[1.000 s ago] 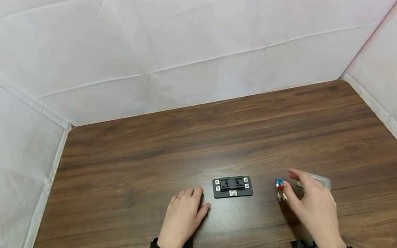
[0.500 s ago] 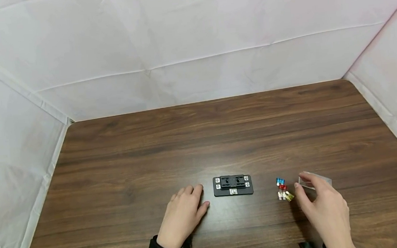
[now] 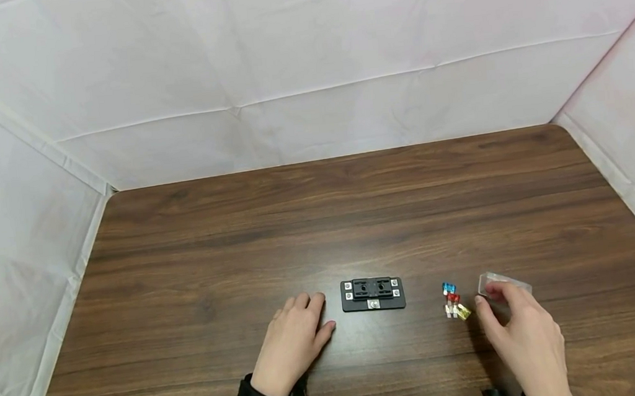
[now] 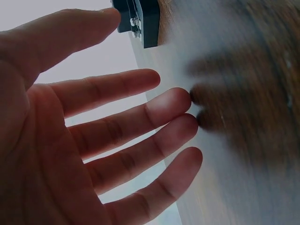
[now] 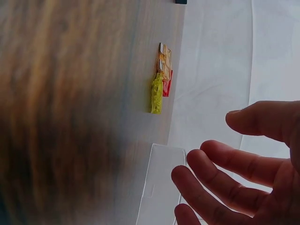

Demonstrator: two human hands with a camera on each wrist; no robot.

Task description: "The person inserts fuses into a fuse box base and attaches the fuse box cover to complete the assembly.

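Observation:
On the brown table my left hand (image 3: 290, 349) lies with relaxed, spread fingers. Its fingertips touch the wood in the left wrist view, and it holds nothing. Just right of its thumb is a black fuse block (image 3: 373, 293) with metal screw terminals, apart from the hand. A small cluster of blade fuses lies farther right: a blue fuse (image 3: 449, 288), a red fuse (image 3: 453, 298) and a yellow fuse (image 3: 463, 312) with metal prongs. My right hand (image 3: 526, 331) hovers beside them, fingers loosely bent and thumb apart, with nothing between. Behind its fingers sits a clear plastic case (image 3: 517, 285), partly hidden.
White sheeting (image 3: 307, 68) rises behind the table (image 3: 215, 243) and along both sides. The table's back edge runs well beyond the fuse block. Dark sleeve cuffs show at both wrists.
My right hand has moved right, away from the fuses, and now stands by the clear case. The yellow fuse has come into sight in the cluster. My left hand has stayed put.

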